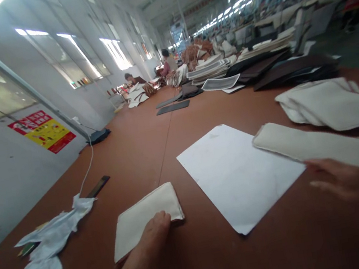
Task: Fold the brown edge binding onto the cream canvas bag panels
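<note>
My left hand (157,233) rests on the near edge of a cream fabric stack (144,212) at the left front of the brown table (128,157), its fingers curled over that edge. At the right, my right hand (340,178) is slightly blurred, with its thumb apart from the fingers. Its fingertips are beside the near edge of a long cream fabric piece (312,141); whether they touch it is unclear. That piece overlaps the right corner of a white sheet (238,175), which lies between my hands.
More cream pieces (337,102) lie at the right. Dark panels (293,68) and fabric piles stand farther back. Crumpled white cloth (55,240) and a dark strip (100,184) are at the left. Two people (167,64) sit at the far end.
</note>
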The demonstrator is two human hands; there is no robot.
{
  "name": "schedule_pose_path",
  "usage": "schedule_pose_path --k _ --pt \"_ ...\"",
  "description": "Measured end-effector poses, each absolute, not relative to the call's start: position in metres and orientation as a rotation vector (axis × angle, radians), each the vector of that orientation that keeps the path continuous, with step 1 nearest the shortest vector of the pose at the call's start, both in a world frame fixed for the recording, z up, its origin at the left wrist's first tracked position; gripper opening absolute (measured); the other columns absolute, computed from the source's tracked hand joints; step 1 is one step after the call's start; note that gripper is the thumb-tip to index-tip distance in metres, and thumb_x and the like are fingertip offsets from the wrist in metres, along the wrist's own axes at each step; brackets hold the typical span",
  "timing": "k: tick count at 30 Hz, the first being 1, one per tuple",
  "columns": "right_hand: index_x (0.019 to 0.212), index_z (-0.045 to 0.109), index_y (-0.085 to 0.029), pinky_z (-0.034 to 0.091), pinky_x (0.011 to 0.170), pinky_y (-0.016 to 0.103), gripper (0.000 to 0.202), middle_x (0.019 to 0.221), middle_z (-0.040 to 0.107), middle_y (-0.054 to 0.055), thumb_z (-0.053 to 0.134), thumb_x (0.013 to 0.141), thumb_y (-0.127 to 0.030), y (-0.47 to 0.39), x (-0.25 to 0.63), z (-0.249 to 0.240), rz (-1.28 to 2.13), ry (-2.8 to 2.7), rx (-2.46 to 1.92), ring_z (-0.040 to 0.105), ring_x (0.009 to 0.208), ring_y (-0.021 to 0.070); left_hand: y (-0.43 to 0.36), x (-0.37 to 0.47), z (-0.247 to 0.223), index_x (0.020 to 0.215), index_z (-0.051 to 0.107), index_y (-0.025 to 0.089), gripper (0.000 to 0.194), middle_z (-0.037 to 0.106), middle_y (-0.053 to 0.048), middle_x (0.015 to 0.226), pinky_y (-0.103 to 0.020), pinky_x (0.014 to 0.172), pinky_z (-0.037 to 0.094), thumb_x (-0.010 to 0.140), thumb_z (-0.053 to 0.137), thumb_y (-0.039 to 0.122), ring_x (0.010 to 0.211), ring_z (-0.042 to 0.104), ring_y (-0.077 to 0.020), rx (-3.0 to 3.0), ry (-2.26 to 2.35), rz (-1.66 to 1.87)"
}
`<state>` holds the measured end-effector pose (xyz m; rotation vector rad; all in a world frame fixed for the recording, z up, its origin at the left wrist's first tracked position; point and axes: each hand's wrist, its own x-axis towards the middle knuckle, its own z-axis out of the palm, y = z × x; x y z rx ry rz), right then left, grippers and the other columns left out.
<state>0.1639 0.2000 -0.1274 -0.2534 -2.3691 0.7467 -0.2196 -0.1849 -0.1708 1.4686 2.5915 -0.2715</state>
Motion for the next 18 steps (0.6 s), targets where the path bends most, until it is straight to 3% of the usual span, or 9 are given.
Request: schedule_pose_path --k 2,5,8,12,14,16,18 --pt "0.132 0.058 -0.024 0.059 0.087 0.039 0.041 0.119 0.067 0.015 0.063 0.092 -0.018 0.165 0.159 -0.138 0.464 -2.480 -0.211 0.068 0.106 0.0323 -0.185 -0.209 -0.148 0.096 0.063 0.017 0.024 0.065 -0.012 0.104 -0.038 0.086 0.046 0.097 0.039 0.013 0.097 0.060 -0.0259 1.572 2.573 -0.285" --pt "0.142 0.049 -0.024 0.056 0.094 0.037 0.046 0.126 0.062 0.012 0.051 0.097 -0.012 0.115 0.147 -0.101 0.381 -2.493 0.033 0.063 0.115 0.0246 -0.175 -0.176 -0.090 0.100 0.064 0.019 0.020 0.066 -0.009 0.109 -0.039 0.091 0.042 0.100 0.044 0.017 0.100 0.057 -0.0250 2.043 2.442 -0.166" --pt "0.137 0.052 -0.021 0.053 0.096 0.032 0.044 0.124 0.062 0.012 0.046 0.097 -0.005 0.083 0.132 -0.030 0.463 -2.379 0.170 0.060 0.116 0.0196 -0.157 -0.127 -0.021 0.104 0.064 0.023 0.017 0.070 -0.005 0.107 -0.036 0.086 0.040 0.099 0.050 0.016 0.096 0.057 -0.0218 2.638 2.062 0.059" --pt "0.140 0.052 -0.014 0.044 0.110 0.036 0.055 0.136 0.058 0.015 0.057 0.086 -0.005 0.055 0.123 0.029 0.770 -2.486 0.361 0.054 0.126 0.0226 -0.132 -0.065 0.039 0.092 0.069 0.024 0.022 0.073 -0.002 0.093 -0.029 0.074 0.043 0.098 0.050 0.012 0.080 0.059 -0.0161 2.748 1.590 0.335" --pt "0.135 0.057 -0.011 0.048 0.103 0.033 0.056 0.130 0.062 0.014 0.062 0.079 -0.010 0.044 0.128 0.029 1.080 -2.582 0.425 0.059 0.118 0.0240 -0.122 -0.045 0.046 0.090 0.072 0.023 0.024 0.073 -0.005 0.091 -0.025 0.075 0.047 0.098 0.051 0.012 0.079 0.064 -0.0147 2.571 1.381 0.646" --pt "0.118 0.066 -0.010 0.053 0.083 0.025 0.040 0.108 0.067 0.008 0.065 0.079 -0.017 0.036 0.138 0.018 1.450 -2.580 0.326 0.063 0.096 0.0196 -0.113 -0.034 0.037 0.088 0.075 0.021 0.019 0.073 -0.008 0.091 -0.023 0.076 0.051 0.096 0.058 0.017 0.082 0.068 -0.0161 2.308 1.190 0.973" --pt "0.102 0.069 -0.009 0.048 0.069 0.020 0.026 0.090 0.064 0.003 0.068 0.080 -0.022 0.031 0.153 0.005 1.734 -2.424 0.208 0.058 0.081 0.0142 -0.106 -0.028 0.018 0.096 0.076 0.022 0.010 0.072 -0.008 0.093 -0.023 0.072 0.051 0.093 0.066 0.024 0.081 0.068 -0.0173 1.964 1.090 1.216"
